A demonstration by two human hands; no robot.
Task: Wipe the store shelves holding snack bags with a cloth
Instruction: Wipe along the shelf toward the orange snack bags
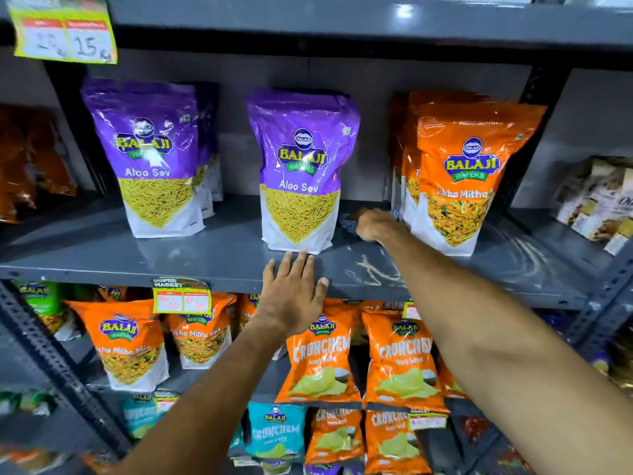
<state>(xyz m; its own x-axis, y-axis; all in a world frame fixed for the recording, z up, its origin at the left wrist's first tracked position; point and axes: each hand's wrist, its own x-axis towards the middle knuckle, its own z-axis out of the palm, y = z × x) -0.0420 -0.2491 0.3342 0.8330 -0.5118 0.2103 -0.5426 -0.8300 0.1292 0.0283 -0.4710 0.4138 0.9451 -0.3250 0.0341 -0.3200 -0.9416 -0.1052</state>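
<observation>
Grey steel shelf [205,255] carries your work: your left hand [291,293] lies flat on its front edge, fingers straight, just below the middle purple Aloo Sev bag [301,173]. Right of that bag, your right hand [373,226] presses a dark blue cloth [347,221] onto the shelf, beside the orange Tikha Mitha bag [459,180].

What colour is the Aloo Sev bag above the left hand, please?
Purple over white Aloo Sev bag, clearest in the head view.

two purple Aloo Sev bags [301,166] in front, three price tags [65,32]
</observation>
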